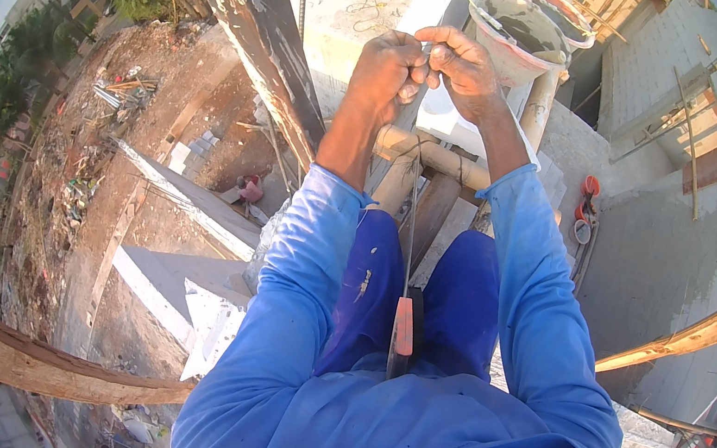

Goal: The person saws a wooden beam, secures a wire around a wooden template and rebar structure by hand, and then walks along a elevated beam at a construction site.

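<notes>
My left hand [383,68] and my right hand [465,70] meet in front of me, fingers curled and pinched together. Whatever they hold between the fingertips is too small or hidden to make out. Below them lies a white block [449,124], partly covered by the hands and wrists. Between my knees stands a tool with an orange and black handle [403,325] and a long thin blade, seen nearly edge-on. Its far end reaches toward a lashed bamboo crosspiece [434,158].
Past my right hand, a bucket of grey mortar [525,30] stands by another bucket. A peeling timber post [253,29] rises at the left. Bamboo poles [689,328] flank me. Far below on the left is rubble-strewn ground [81,142]; a grey block wall [666,263] is at right.
</notes>
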`<state>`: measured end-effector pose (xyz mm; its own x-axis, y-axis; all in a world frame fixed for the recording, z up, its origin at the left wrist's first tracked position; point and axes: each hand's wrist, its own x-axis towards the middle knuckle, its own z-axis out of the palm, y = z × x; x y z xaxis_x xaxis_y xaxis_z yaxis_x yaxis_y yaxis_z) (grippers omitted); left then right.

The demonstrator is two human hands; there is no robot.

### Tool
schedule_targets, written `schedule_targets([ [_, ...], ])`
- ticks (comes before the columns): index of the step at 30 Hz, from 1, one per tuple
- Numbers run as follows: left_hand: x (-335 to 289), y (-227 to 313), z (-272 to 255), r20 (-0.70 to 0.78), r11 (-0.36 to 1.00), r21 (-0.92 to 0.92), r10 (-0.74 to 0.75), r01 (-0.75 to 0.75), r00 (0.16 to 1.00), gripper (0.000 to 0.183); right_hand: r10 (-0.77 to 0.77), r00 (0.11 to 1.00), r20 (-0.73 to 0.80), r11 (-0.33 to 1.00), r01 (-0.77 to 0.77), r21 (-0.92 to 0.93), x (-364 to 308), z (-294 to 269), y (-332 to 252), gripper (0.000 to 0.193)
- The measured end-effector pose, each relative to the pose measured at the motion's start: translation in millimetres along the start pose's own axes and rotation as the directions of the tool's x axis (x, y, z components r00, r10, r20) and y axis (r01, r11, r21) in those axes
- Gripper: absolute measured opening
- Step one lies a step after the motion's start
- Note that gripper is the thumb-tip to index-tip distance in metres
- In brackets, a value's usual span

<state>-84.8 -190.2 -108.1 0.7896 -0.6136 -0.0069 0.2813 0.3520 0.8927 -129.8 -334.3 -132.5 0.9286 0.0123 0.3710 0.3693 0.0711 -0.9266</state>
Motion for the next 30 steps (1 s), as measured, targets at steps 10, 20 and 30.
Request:
schedule_targets([
  [10, -0.8, -3.1, -0.4, 0.032, 0.988, 0.133, 0.076, -0.079, 0.997, 0.011, -0.112, 0.993, -0.021, 0.992, 0.113, 0.05, 0.8, -1.8, 4.7, 0.035],
  [20, -0.6, -6.0, -5.6, -0.157, 0.995, 0.004, 0.096, -0.097, 0.983, 0.004, -0.088, 0.995, 0.041, 0.86, 0.096, -0.501, 6.6, -22.2, 5.9, 0.027],
  [30, 2.8, -7.5, -7.2, -0.039, 0.993, -0.082, 0.086, -0.089, 0.996, 0.041, -0.071, 0.991, -0.113, 0.92, 0.021, -0.391, 6.1, -13.3, 4.0, 0.021],
])
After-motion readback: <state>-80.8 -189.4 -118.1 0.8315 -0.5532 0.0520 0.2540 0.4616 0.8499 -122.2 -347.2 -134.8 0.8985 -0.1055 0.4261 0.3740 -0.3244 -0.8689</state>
